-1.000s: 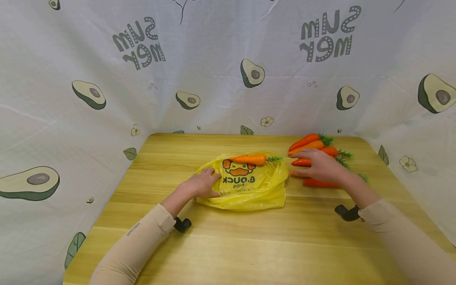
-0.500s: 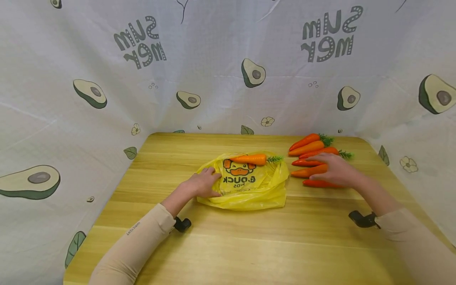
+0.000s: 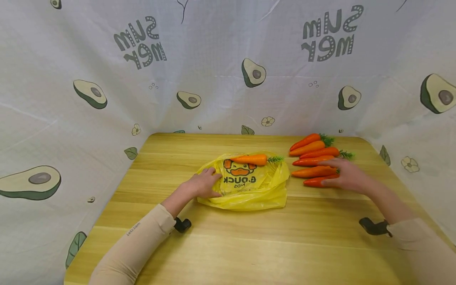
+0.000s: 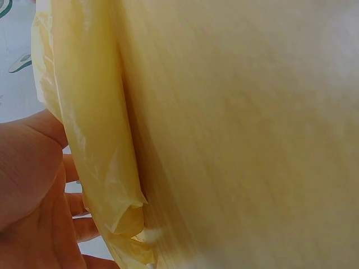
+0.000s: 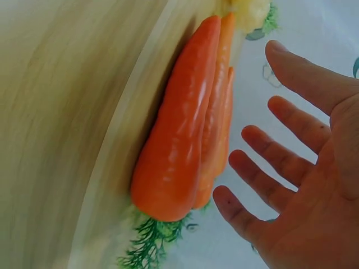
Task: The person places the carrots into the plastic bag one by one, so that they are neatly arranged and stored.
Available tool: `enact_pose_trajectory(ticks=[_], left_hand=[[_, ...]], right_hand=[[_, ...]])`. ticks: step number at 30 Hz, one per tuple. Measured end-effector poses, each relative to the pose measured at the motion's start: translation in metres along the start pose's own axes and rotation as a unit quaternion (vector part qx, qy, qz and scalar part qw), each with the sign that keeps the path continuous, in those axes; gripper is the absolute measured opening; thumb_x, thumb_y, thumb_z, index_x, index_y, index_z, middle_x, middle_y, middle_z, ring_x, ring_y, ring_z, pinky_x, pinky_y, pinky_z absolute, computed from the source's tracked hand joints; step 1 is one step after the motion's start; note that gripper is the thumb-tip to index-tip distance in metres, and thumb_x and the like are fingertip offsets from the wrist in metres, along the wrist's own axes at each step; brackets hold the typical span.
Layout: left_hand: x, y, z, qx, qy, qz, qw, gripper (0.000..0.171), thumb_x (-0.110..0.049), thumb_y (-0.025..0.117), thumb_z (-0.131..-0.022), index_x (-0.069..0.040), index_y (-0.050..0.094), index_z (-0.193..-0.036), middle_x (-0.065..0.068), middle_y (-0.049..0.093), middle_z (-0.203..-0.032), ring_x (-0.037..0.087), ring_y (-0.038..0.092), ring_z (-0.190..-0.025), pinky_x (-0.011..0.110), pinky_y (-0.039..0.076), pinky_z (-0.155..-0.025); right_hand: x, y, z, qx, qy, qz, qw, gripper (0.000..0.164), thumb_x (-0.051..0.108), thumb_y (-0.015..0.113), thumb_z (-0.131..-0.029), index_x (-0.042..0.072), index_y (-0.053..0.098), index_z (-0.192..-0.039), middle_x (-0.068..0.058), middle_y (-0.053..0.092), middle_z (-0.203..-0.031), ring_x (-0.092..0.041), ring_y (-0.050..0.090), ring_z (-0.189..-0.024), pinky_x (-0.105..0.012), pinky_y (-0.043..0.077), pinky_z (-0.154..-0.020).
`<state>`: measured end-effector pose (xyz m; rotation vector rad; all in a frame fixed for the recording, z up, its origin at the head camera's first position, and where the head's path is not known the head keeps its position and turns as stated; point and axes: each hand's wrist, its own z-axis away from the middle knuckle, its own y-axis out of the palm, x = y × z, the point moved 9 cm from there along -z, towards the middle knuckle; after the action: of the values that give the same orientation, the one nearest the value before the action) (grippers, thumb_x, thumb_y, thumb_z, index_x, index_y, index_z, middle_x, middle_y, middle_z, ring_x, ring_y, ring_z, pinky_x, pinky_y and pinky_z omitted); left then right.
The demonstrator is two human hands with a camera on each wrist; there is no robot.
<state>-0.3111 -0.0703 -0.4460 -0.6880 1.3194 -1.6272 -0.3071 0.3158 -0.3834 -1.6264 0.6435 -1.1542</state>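
A yellow plastic bag (image 3: 256, 200) with a duck print lies on the wooden table, a carrot (image 3: 253, 159) with green leaves along its far side. My left hand (image 3: 204, 184) rests at the bag's left edge, thumb and fingers spread. In the left wrist view the yellow plastic (image 4: 101, 123) partly covers those fingers. Several carrots (image 3: 313, 171) lie side by side on the right, tips pointing left. My right hand (image 3: 347, 174) hovers over the leafy ends of the nearer ones. Its fingers (image 5: 261, 179) are spread, holding nothing, beside the nearest carrot (image 5: 176, 129) in the right wrist view.
The wooden table (image 3: 228, 245) stretches in front of the bag. A white curtain (image 3: 213, 59) printed with avocados stands behind and at both sides. Black wrist cameras sit under my left wrist (image 3: 183, 225) and right wrist (image 3: 373, 226).
My right hand has drawn back to the right over the carrots, showing more of their orange bodies. The left hand and the bag have stayed in place.
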Motion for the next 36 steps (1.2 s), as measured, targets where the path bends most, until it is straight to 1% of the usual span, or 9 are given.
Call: enact_pose_trajectory(ticks=[4, 9, 15, 20, 25, 28, 30, 32, 36], left_hand=[[0.0, 0.0, 0.0, -0.001, 0.001, 0.002, 1.0, 0.076, -0.051, 0.07, -0.092, -0.015, 0.042, -0.153, 0.013, 0.038, -0.151, 0.031, 0.042, -0.137, 0.06, 0.044, -0.102], [0.0, 0.0, 0.0, -0.005, 0.005, 0.002, 1.0, 0.077, -0.051, 0.07, -0.091, -0.015, 0.043, -0.153, 0.014, 0.039, -0.149, 0.03, 0.043, -0.136, 0.059, 0.045, -0.101], [0.0, 0.0, 0.001, -0.004, 0.006, 0.007, 0.9999, 0.076, -0.051, 0.071, -0.091, -0.015, 0.044, -0.152, 0.013, 0.039, -0.148, 0.03, 0.042, -0.135, 0.059, 0.045, -0.1], [0.001, 0.0, 0.001, -0.003, 0.007, 0.008, 0.9999, 0.077, -0.051, 0.07, -0.092, -0.015, 0.043, -0.153, 0.014, 0.038, -0.15, 0.031, 0.042, -0.136, 0.06, 0.045, -0.101], [0.002, -0.002, -0.001, -0.006, 0.004, 0.005, 1.0, 0.078, -0.052, 0.07, -0.091, -0.015, 0.042, -0.153, 0.014, 0.038, -0.15, 0.03, 0.041, -0.137, 0.059, 0.045, -0.102], [0.003, -0.001, -0.002, -0.005, 0.002, 0.006, 1.0, 0.078, -0.053, 0.07, -0.091, -0.015, 0.042, -0.154, 0.013, 0.038, -0.151, 0.03, 0.04, -0.138, 0.059, 0.044, -0.104], [0.004, 0.0, -0.002, -0.004, -0.001, 0.006, 1.0, 0.079, -0.053, 0.07, -0.091, -0.016, 0.042, -0.154, 0.013, 0.037, -0.152, 0.03, 0.04, -0.139, 0.06, 0.043, -0.104], [0.004, 0.0, -0.001, -0.005, -0.002, 0.008, 1.0, 0.079, -0.053, 0.07, -0.091, -0.016, 0.042, -0.154, 0.013, 0.037, -0.152, 0.03, 0.039, -0.14, 0.06, 0.043, -0.105], [0.002, 0.002, -0.001, -0.004, -0.001, 0.011, 0.9999, 0.079, -0.054, 0.07, -0.091, -0.016, 0.042, -0.154, 0.013, 0.038, -0.151, 0.03, 0.039, -0.14, 0.059, 0.044, -0.104]], right_hand=[[-0.009, 0.001, 0.004, -0.001, 0.012, 0.001, 1.0, 0.064, 0.034, 0.082, -0.084, 0.001, 0.061, -0.135, -0.027, 0.062, -0.133, -0.049, 0.058, -0.115, -0.061, 0.049, -0.088], [-0.016, 0.002, 0.01, 0.007, 0.022, 0.018, 1.0, 0.066, 0.034, 0.081, -0.086, -0.004, 0.059, -0.135, -0.035, 0.057, -0.133, -0.056, 0.053, -0.118, -0.067, 0.046, -0.091], [-0.023, 0.004, 0.015, 0.007, 0.042, 0.032, 0.999, 0.068, 0.037, 0.081, -0.085, -0.001, 0.059, -0.136, -0.04, 0.05, -0.137, -0.062, 0.043, -0.125, -0.073, 0.036, -0.098], [-0.026, 0.007, 0.017, 0.004, 0.047, 0.029, 0.998, 0.067, 0.036, 0.081, -0.084, -0.002, 0.06, -0.135, -0.039, 0.051, -0.137, -0.061, 0.045, -0.124, -0.072, 0.038, -0.097], [-0.029, 0.008, 0.017, -0.001, 0.034, 0.03, 0.999, 0.063, 0.036, 0.082, -0.084, 0.001, 0.063, -0.132, -0.036, 0.058, -0.13, -0.056, 0.054, -0.116, -0.068, 0.045, -0.091], [-0.03, 0.01, 0.017, -0.006, 0.027, 0.028, 0.999, 0.06, 0.035, 0.083, -0.084, 0.001, 0.065, -0.13, -0.036, 0.059, -0.129, -0.056, 0.055, -0.116, -0.067, 0.045, -0.091], [-0.032, 0.011, 0.018, -0.015, 0.023, 0.036, 0.999, 0.057, 0.032, 0.083, -0.083, 0.001, 0.066, -0.128, -0.037, 0.058, -0.13, -0.057, 0.053, -0.118, -0.068, 0.043, -0.093], [-0.033, 0.011, 0.019, -0.021, 0.013, 0.045, 0.999, 0.053, 0.028, 0.082, -0.084, -0.001, 0.067, -0.125, -0.039, 0.057, -0.129, -0.06, 0.051, -0.117, -0.069, 0.042, -0.094], [-0.033, 0.014, 0.021, -0.024, -0.008, 0.054, 0.998, 0.043, 0.014, 0.081, -0.083, -0.001, 0.07, -0.121, -0.035, 0.062, -0.123, -0.057, 0.056, -0.112, -0.067, 0.045, -0.091]])
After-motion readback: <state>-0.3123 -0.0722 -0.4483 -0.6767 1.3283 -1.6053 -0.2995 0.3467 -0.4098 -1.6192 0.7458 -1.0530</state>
